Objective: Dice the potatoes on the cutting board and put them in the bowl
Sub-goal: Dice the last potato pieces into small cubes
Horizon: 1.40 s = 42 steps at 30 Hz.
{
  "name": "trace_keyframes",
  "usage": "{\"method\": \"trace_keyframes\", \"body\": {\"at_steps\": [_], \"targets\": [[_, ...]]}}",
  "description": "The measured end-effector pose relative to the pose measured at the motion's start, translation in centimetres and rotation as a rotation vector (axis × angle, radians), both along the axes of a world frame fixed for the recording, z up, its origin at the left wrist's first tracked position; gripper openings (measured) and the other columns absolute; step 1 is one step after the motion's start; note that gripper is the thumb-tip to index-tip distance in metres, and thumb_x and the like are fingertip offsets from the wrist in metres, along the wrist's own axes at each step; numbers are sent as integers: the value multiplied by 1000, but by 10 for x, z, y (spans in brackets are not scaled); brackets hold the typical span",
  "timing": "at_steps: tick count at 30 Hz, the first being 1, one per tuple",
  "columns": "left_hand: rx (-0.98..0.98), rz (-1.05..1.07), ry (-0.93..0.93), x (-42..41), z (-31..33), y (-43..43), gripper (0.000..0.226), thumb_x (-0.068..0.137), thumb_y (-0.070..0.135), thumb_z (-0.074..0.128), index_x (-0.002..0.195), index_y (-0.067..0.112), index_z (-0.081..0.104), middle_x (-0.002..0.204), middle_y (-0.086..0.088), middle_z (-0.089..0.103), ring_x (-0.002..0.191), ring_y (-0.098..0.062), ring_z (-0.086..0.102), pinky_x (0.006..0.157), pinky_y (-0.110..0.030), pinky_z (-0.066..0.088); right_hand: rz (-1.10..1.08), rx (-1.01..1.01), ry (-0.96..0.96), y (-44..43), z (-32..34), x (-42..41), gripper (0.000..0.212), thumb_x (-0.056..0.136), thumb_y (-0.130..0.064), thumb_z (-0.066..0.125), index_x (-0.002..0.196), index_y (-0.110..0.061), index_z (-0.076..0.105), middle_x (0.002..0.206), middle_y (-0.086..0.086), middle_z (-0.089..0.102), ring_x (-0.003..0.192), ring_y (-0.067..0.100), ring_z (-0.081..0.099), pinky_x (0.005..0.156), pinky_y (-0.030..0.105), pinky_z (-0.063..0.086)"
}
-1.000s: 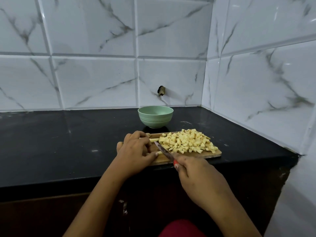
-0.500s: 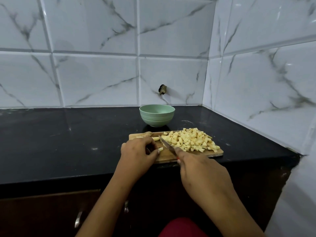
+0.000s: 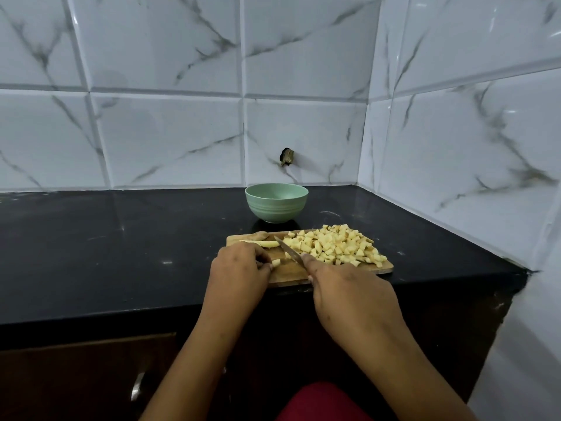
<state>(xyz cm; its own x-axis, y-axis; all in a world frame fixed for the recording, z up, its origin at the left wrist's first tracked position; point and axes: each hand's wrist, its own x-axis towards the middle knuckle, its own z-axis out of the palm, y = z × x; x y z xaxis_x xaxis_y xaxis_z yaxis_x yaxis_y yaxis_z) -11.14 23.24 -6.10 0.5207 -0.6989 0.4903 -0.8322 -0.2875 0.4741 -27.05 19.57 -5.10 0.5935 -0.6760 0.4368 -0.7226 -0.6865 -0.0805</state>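
Near the frame's centre, the right hand (image 3: pixel 349 287) gripped a knife (image 3: pixel 290 253), its blade angled down onto the cutting board (image 3: pixel 288 274). Beside the blade, the left hand (image 3: pixel 239 268) pinched a potato piece (image 3: pixel 275 263). A heap of diced potatoes (image 3: pixel 337 247) covered the board's right half. Just above the board, the green bowl (image 3: pixel 276 202) stood on the black counter (image 3: pixel 121 253).

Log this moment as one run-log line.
stage: dicing | right hand: holds knife | left hand: pinches potato strip | diced potato: piled on cutting board | bowl: no potato visible
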Motion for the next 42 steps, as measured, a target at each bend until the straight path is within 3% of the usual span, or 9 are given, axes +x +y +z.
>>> {"method": "trace_keyframes", "body": {"at_steps": [8, 15, 19, 25, 28, 31, 34, 37, 42], "targets": [[-20, 54, -17, 2, -5, -3, 9, 85, 28, 67, 88, 33, 74, 99, 13, 60, 97, -9, 49, 73, -20, 35, 85, 86, 9, 6, 1, 1, 56, 99, -18, 43, 148, -39, 25, 100, -4, 63, 90, 16, 60, 63, 30, 45], [-9, 104, -77, 2, -1, -5, 9, 85, 29, 66, 88, 31, 74, 98, 7, 62, 93, -14, 53, 74, -30, 47, 112, 65, 48, 6, 2, -1, 53, 100, -19, 41, 147, -39, 26, 99, -5, 62, 86, 16, 59, 59, 29, 42], [34, 99, -52, 8, 3, -7, 10, 85, 37, 66, 90, 31, 72, 98, 7, 65, 92, -15, 57, 77, -32, 50, 75, 53, -2, 6, 3, -10, 45, 101, -22, 37, 143, -38, 36, 105, -7, 63, 90, 13, 59, 63, 28, 45], [106, 21, -9, 10, 6, -19, 13, 88, 34, 64, 98, 32, 71, 105, 8, 65, 99, -16, 58, 85, -36, 50, 56, 94, -93, 8, 11, -13, 44, 103, -33, 29, 146, -40, 31, 105, -9, 63, 84, 8, 56, 61, 25, 44], [90, -86, 135, 13, 7, -26, 10, 84, 27, 69, 89, 36, 71, 96, 12, 65, 101, -13, 57, 87, -36, 51, 22, 99, -76, 5, 11, -11, 44, 104, -32, 28, 147, -40, 29, 107, -8, 63, 87, 10, 58, 63, 26, 46], [35, -161, 222, 22, 8, -28, 27, 83, 12, 68, 82, 39, 64, 79, 21, 65, 94, -3, 60, 92, -36, 49, -11, 124, -86, 1, 12, -13, 44, 104, -32, 28, 147, -40, 29, 101, -9, 62, 81, 9, 56, 61, 27, 46], [5, -70, 56, 28, 12, -31, 21, 86, 19, 64, 95, 38, 66, 99, 18, 65, 105, -9, 54, 94, -36, 42, 23, 157, -108, 3, 12, -18, 43, 103, -32, 30, 145, -44, 30, 101, -10, 62, 79, 7, 56, 62, 26, 48], [232, -27, -156, 29, 19, -41, 27, 90, 33, 54, 114, 40, 63, 128, 12, 51, 121, -18, 35, 94, -38, 30, 106, 215, -89, 9, 10, -18, 39, 102, -34, 33, 138, -46, 39, 98, -12, 62, 81, 4, 57, 65, 24, 49], [376, -69, -199, 29, 23, -53, 26, 94, 35, 49, 118, 34, 60, 135, 7, 41, 125, -19, 27, 99, -40, 27, 56, 222, -49, 7, 8, -16, 37, 103, -33, 31, 138, -39, 42, 110, -8, 62, 92, 11, 60, 72, 29, 52]]}}
